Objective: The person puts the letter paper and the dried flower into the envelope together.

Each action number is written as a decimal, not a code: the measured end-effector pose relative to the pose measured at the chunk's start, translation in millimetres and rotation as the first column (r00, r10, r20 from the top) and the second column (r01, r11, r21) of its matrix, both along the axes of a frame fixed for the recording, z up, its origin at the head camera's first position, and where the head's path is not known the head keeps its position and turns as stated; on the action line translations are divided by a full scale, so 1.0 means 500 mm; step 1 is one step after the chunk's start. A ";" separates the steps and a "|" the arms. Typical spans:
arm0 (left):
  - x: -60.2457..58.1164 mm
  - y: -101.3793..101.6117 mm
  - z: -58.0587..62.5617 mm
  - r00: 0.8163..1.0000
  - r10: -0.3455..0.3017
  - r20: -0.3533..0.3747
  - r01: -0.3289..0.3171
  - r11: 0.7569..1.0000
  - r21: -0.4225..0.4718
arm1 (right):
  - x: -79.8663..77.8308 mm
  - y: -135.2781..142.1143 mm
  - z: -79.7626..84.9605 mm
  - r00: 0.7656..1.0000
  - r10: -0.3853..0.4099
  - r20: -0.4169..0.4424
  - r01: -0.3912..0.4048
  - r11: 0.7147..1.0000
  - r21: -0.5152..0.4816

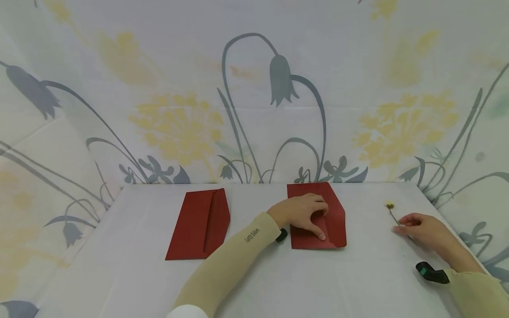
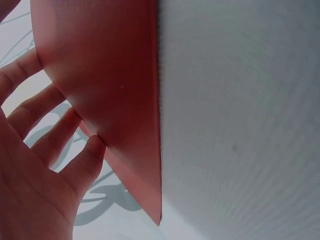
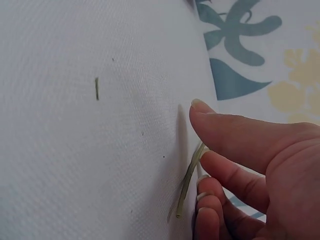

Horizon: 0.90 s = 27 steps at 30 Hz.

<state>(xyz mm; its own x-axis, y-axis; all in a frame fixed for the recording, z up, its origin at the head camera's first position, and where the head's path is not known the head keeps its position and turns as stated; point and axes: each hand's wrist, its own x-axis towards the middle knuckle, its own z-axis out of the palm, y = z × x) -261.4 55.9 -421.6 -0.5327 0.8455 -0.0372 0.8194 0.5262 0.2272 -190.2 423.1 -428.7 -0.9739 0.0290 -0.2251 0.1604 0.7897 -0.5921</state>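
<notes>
My left hand rests on the right-hand red envelope, fingers and thumb spread near the edge where its unfolded flap begins. In the left wrist view, the fingertips meet the edge of the red paper. Off to the right, my right hand pinches the stem of a small yellow flower between thumb and fingers. The bloom points away from me, toward the back. Seen from the right wrist, the cut end of the green stem sticks out below the fingers, close over the white cloth.
A second red envelope lies to the left, its flap also unfolded to the right. My left forearm passes close by its lower corner. A short green stem piece lies on the white tabletop. Behind hangs a flower-printed cloth.
</notes>
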 end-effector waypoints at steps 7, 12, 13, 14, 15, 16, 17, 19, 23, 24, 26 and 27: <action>-0.002 -0.008 -0.004 1.000 0.016 0.011 -0.016 1.000 0.003 | -0.003 -0.012 0.002 1.000 -0.001 -0.005 0.001 1.000 0.006; -0.005 -0.008 -0.008 1.000 0.027 0.016 -0.027 1.000 0.002 | -0.004 -0.017 0.003 0.999 0.006 -0.036 -0.005 1.000 0.025; -0.005 -0.008 -0.007 1.000 0.026 0.013 -0.026 1.000 0.001 | -0.004 -0.018 0.003 0.999 0.004 -0.041 -0.003 1.000 0.025; -0.006 -0.007 -0.007 1.000 0.025 0.012 -0.025 1.000 0.000 | -0.004 -0.019 0.003 0.999 0.003 -0.046 -0.001 1.000 0.028; -0.006 -0.006 -0.007 1.000 0.022 0.011 -0.022 1.000 0.001 | -0.003 -0.019 0.003 0.999 -0.001 -0.047 0.002 1.000 0.030; -0.007 -0.005 -0.007 1.000 0.019 0.010 -0.019 1.000 0.002 | -0.003 -0.019 0.004 0.999 0.001 -0.051 0.000 0.999 0.037; -0.007 -0.005 -0.007 1.000 0.015 0.010 -0.015 1.000 0.005 | -0.001 -0.018 0.005 0.999 0.003 -0.053 -0.001 0.999 0.046; -0.008 -0.003 -0.006 1.000 0.008 0.011 -0.008 1.000 0.010 | 0.001 -0.017 0.005 0.998 0.003 -0.059 0.001 0.998 0.060; -0.006 0.000 -0.005 1.000 0.007 0.016 -0.007 1.000 0.011 | 0.006 -0.015 0.001 0.997 0.017 -0.075 -0.011 0.996 0.088; -0.005 0.000 -0.005 1.000 0.008 0.018 -0.008 1.000 0.008 | 0.007 -0.016 -0.001 0.997 0.020 -0.080 -0.013 0.996 0.091; -0.003 0.001 -0.004 1.000 0.011 0.019 -0.011 1.000 0.004 | 0.008 -0.015 -0.003 0.996 0.030 -0.085 -0.022 0.995 0.097; -0.003 0.002 -0.004 1.000 0.011 0.020 -0.011 1.000 0.003 | 0.008 -0.016 -0.003 0.996 0.033 -0.087 -0.024 0.995 0.101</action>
